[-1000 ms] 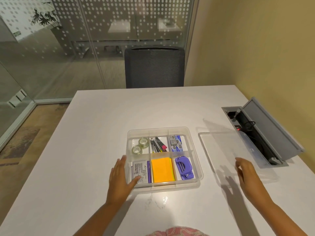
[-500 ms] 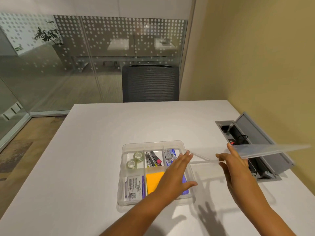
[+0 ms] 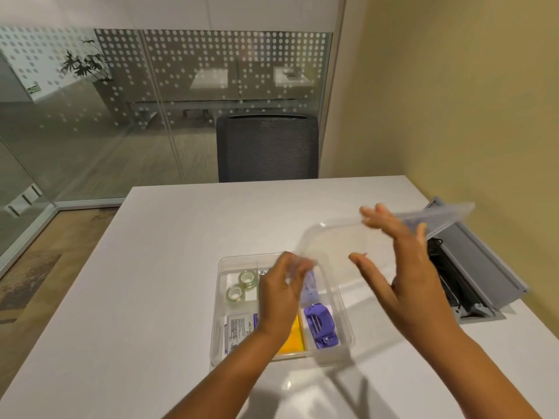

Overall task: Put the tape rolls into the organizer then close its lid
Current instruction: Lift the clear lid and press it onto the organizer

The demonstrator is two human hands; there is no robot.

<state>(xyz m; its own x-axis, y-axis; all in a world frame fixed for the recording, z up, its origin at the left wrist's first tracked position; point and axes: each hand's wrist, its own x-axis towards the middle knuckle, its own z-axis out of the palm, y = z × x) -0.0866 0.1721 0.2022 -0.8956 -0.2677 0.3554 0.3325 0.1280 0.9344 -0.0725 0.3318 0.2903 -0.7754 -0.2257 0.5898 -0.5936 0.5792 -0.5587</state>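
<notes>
Tape rolls (image 3: 241, 286), both of them, lay in the far-left compartment of your clear organizer (image 3: 218, 316), one just beside the other, so that part of the job looked finished and only the closing was left. You held the transparent lid (image 3: 332, 246) in the air, tilted, its low corner over the organizer's far edge and its high end out above the open grey cable hatch (image 3: 481, 267) at the table's right edge. Your right hand (image 3: 405, 267) pinched the lid from the near side, fingers splayed over the top and thumb below, probably to steer the big flat sheet without bending it. Your left hand (image 3: 282, 290) was curled onto the lid's lower corner above the middle compartments; it was blurred, yet the fingers looked closed on the plastic, most likely to guide that corner toward the rim. Inside, a purple tape dispenser (image 3: 320, 326) sat at the near-right, a yellow sticky-note pad (image 3: 293, 340) next to it, and a printed packet (image 3: 239, 328) at the near-left. Your lid would likely need levelling and squaring with all four corners before pressing down
</notes>
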